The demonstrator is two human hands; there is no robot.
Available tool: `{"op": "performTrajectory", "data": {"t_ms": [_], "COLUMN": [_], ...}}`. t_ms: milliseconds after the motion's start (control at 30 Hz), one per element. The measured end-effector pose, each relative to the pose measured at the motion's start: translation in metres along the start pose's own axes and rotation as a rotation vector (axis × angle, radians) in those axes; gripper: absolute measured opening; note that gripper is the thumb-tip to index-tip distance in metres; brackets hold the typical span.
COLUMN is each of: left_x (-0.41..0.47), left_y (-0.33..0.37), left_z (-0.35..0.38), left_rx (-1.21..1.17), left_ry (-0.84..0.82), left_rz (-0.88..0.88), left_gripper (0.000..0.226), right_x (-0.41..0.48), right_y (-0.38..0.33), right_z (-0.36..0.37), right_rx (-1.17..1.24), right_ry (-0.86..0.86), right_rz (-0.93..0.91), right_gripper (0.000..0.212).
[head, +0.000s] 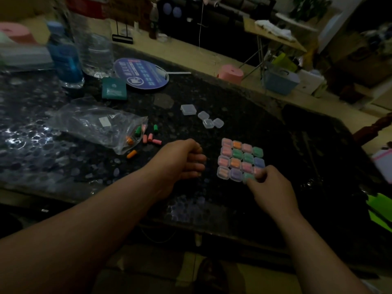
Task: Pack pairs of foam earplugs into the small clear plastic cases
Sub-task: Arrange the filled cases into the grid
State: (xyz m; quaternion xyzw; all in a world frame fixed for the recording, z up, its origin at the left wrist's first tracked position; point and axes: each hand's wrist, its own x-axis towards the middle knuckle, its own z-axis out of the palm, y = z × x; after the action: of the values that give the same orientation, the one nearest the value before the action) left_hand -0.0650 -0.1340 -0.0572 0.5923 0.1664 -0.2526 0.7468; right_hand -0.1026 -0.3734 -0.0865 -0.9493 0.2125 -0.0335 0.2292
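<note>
Working on dim glossy tabletop (244,115), plastic bag (89,122) lying far left: easy to misjudge reach. Pinching near green case (247,177) at corner of tight filled-case grid (237,153) with right hand (273,187) fingers (252,183); risks shoving touching neighbours askew. Can't tell whether curled left hand (180,162) beside grid holds anything. Could scatter empty cases (203,116) beyond, roll loose earplugs (148,137) at bag mouth.

Both bare forearms reached in from the near edge toward the far side. The left hand (182,161) was curled in a loose fist, knuckles up, fingers tucked to the right. The right hand (270,184), further right, bent its fingertips down onto a case (248,176); whether it gripped was unclear.
</note>
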Motion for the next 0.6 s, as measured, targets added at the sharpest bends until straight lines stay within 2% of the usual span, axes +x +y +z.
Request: {"op": "performTrajectory", "data": {"t_ms": [200,367,467,600], "left_x": [0.000,-0.001,-0.002,-0.001], "left_y": [0.010,0.017,0.019,0.018], "left_z": [-0.006,-0.015,-0.018,-0.016], "left_rx": [-0.074,-0.124,-0.136,-0.128], "left_ry": [0.066,0.132,0.136,0.139], "left_rz": [0.052,0.123,0.100,0.092], "left_gripper": [0.031,0.039,0.041,0.038], "right_x": [0.005,0.008,0.018,0.069], "right_y": [-0.017,-0.058,-0.078,-0.084], "right_z": [0.005,0.011,0.016,0.033], "right_rx": [0.112,0.251,0.458,0.173], "right_ry": [0.094,0.049,-0.049,0.067], "right_rz": [-0.064,-0.186,-0.152,-0.213], "right_gripper": [0.019,0.014,0.012,0.013]}}
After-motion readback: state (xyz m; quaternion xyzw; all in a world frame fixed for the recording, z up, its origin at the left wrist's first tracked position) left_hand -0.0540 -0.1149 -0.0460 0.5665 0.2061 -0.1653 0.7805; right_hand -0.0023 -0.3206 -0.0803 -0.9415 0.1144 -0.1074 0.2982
